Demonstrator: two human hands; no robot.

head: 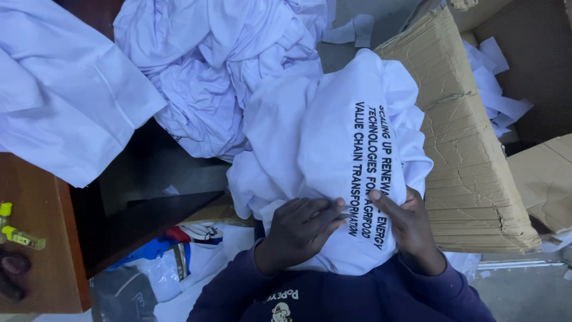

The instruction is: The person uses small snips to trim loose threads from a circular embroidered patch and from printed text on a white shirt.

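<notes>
Got the white printed shirt [333, 161] bunched on my lap; left hand [301, 229] pins it flat, right hand [405, 223] pinches the cloth beside the black lettering.

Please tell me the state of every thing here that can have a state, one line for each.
White printed shirt: bunched on the lap, both hands on it.
Left hand: fingers curled, holding a small thin tool.
Right hand: resting on the print.
Cardboard box: open, flap creased.
Shirt pile: crumpled, unfolded.
Small yellow-capped bottle: lying down.
</notes>
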